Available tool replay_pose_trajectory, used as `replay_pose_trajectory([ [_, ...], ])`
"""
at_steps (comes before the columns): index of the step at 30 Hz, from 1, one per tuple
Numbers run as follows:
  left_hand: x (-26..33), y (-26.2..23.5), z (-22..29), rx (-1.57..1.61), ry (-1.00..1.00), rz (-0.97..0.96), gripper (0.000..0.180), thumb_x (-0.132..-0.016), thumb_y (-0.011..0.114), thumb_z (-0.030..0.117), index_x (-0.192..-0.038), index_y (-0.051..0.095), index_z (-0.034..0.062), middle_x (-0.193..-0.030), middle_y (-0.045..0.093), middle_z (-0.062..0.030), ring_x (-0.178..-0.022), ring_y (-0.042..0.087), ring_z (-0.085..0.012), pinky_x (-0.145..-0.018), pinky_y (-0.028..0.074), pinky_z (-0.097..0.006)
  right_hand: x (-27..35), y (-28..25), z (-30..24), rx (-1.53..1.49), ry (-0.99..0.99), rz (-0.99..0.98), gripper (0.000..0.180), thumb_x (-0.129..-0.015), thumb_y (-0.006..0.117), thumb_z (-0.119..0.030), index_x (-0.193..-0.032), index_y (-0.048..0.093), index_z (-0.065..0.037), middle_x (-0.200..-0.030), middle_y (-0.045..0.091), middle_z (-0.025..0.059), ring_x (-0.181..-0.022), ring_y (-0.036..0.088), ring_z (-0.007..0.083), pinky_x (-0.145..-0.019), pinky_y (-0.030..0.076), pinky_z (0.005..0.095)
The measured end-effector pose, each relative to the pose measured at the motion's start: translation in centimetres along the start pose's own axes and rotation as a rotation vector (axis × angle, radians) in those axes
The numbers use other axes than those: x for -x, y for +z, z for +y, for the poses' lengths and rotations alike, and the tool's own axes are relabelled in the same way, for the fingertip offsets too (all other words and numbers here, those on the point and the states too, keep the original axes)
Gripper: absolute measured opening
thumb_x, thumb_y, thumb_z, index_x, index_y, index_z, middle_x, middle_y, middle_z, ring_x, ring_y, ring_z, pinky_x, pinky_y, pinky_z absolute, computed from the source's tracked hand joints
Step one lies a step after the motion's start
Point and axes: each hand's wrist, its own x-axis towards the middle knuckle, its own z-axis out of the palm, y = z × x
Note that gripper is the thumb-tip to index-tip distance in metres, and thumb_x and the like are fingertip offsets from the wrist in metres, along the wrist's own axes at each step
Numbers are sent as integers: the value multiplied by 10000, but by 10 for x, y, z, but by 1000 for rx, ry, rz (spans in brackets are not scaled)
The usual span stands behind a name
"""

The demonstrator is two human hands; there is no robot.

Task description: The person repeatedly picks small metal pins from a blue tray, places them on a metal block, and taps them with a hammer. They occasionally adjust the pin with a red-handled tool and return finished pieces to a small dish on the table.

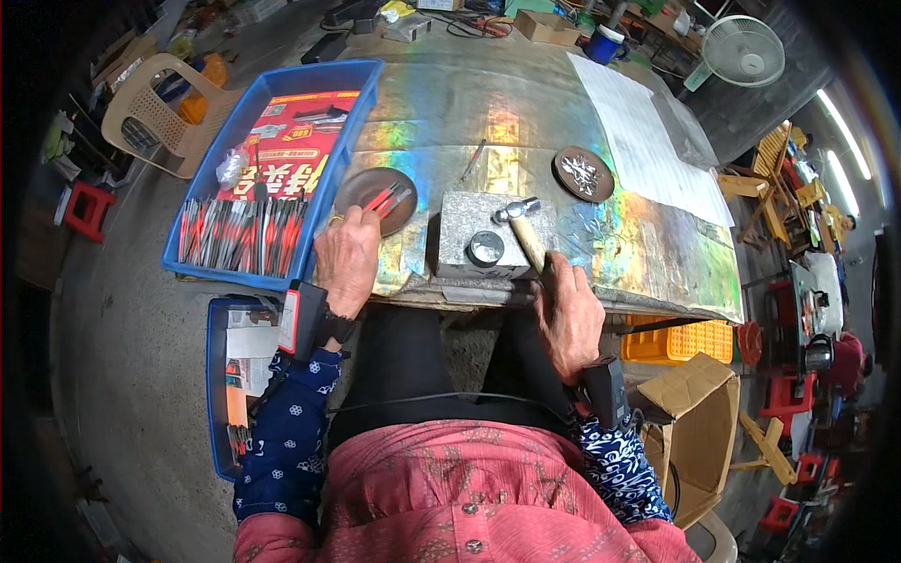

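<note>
- Left hand (347, 258) seems to pinch red-and-black sticks (389, 198) at the brown dish (359, 181).
- Right hand (569, 319) holds the hammer (528, 240) by the gray block (460, 214).
- This looks like picking up sticks; next needs careful fingers.

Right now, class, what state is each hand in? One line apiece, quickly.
Left hand: closed, holding slim red-and-black pieces over the brown dish; number unclear.
Right hand: closed, holding the hammer by its handle.
</note>
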Motion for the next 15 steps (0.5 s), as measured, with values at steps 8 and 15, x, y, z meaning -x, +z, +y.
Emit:
replay_pose_trajectory([
  [8, -6, 11, 4, -76, -46, -74, 43, -768, 586, 27, -807, 601, 18, -862, 590, -137, -761, 653, -307, -581, 531, -404, 1, 1, -1, -31, 38, -6, 432, -868, 630, -131, -1267, 480, -60, -1020, 584, 196, -875, 601, 413, -718, 496, 460],
  [15, 10, -33, -3, 67, -110, 93, 99, -818, 618, 45, -908, 651, 66, -837, 615, -96, -704, 640, -283, -590, 506, -383, 1, 3, -1, -21, 16, 13, 484, -868, 635, -147, -1310, 463, -56, -967, 578, 199, -812, 608, 406, -677, 494, 463],
])
